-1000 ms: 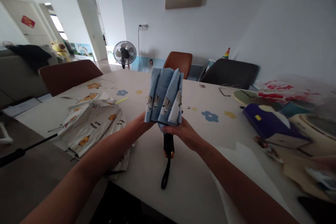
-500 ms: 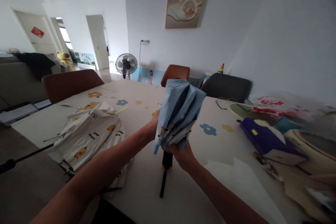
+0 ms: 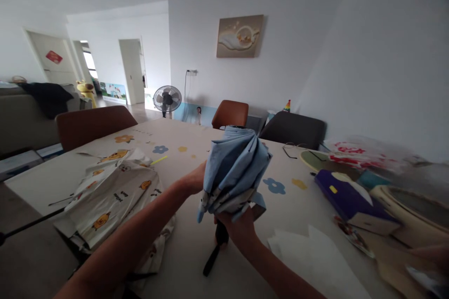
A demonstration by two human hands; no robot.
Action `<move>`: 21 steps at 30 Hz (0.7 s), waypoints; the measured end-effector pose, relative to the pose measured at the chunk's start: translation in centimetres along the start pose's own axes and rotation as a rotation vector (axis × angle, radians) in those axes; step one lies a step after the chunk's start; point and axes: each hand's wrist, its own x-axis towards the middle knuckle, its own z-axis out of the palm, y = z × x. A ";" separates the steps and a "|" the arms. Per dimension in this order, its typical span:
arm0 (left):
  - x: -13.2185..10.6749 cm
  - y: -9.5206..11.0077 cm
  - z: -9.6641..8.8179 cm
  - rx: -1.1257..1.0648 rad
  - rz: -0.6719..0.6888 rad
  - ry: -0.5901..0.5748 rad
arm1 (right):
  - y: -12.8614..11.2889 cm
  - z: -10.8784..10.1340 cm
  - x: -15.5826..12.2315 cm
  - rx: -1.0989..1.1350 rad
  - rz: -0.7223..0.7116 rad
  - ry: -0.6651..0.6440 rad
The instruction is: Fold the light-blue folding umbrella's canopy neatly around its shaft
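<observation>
A light-blue folding umbrella [image 3: 238, 168], its canopy loosely gathered in folds, stands upright in front of me over the table. My left hand [image 3: 197, 178] is against the left side of the canopy, its fingers wrapped behind the cloth and mostly hidden. Low down, my right hand [image 3: 240, 224] is closed around the gathered canopy edge just above the black handle [image 3: 221, 233]. A black strap [image 3: 211, 260] dangles from the handle. Left of my left arm lies a cream duck-print umbrella [image 3: 119, 196], crumpled, with thin dark ribs poking out.
On the right of the table [image 3: 189, 252] are white sheets [image 3: 308, 252], a purple tissue box [image 3: 351, 198], a beige round container [image 3: 414, 210], eyeglasses [image 3: 291, 149] and a red-and-white plastic bag [image 3: 368, 152]. Chairs [image 3: 229, 113] stand behind it, with a fan [image 3: 167, 99] farther back.
The view has tilted up slightly. The blue umbrella's canopy has turned and looks wider, with a loose flap now showing at its right. Its strap has swung left. Both hands stay on it.
</observation>
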 end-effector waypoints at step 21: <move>0.1 2.0 1.6 0.311 0.121 0.512 | -0.9 -0.3 1.7 0.010 0.088 0.110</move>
